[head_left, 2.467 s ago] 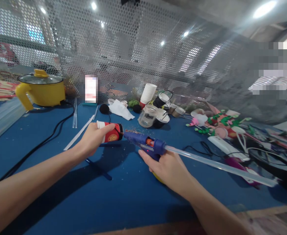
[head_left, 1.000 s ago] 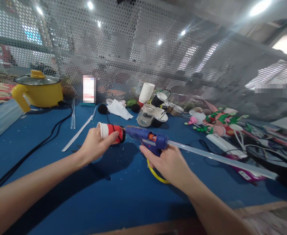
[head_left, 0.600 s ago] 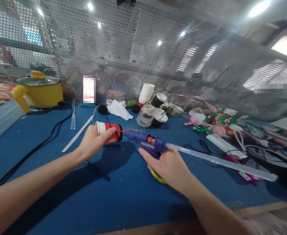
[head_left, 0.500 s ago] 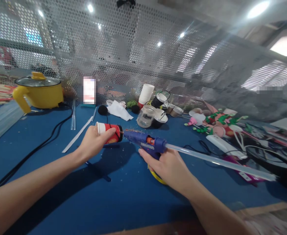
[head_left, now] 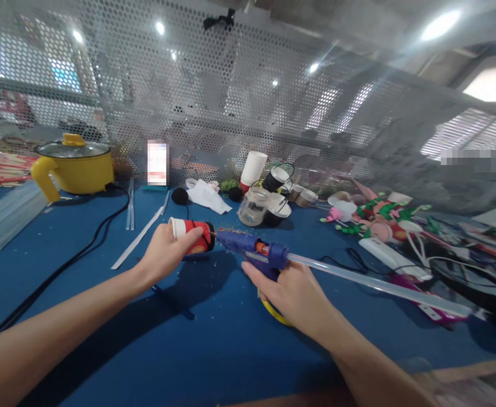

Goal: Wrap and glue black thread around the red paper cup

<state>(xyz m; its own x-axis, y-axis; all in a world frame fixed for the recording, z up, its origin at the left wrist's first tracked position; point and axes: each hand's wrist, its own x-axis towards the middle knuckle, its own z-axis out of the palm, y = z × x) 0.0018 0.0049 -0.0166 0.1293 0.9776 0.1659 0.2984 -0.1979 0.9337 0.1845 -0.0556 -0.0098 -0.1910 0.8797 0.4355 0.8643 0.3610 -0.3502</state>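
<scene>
My left hand (head_left: pixel 167 250) is closed around a red and white paper cup (head_left: pixel 197 238), held on its side above the table with a black band at its right end. In my right hand (head_left: pixel 288 291) is a blue glue gun (head_left: pixel 248 246), gripped by the handle, which my fingers partly cover. Its nozzle points left and is at the cup's black end; whether it touches I cannot tell. From the gun's rear a long clear glue stick (head_left: pixel 358 278) sticks out to the right. A yellow ring (head_left: pixel 275 312) shows partly beneath my right hand.
A yellow electric pot (head_left: pixel 78 169) stands at back left by clear glue sticks (head_left: pixel 8 217). Behind the cup are a black pompom (head_left: pixel 180 196), white paper (head_left: pixel 208 195), a clear jar (head_left: pixel 253 208) and stacked cups (head_left: pixel 254 167). Craft flowers and a power strip (head_left: pixel 394 259) lie right.
The whole view has shifted slightly, with things sitting a little lower and to the right. Both hands keep their hold, and the nozzle stays at the cup's black end.
</scene>
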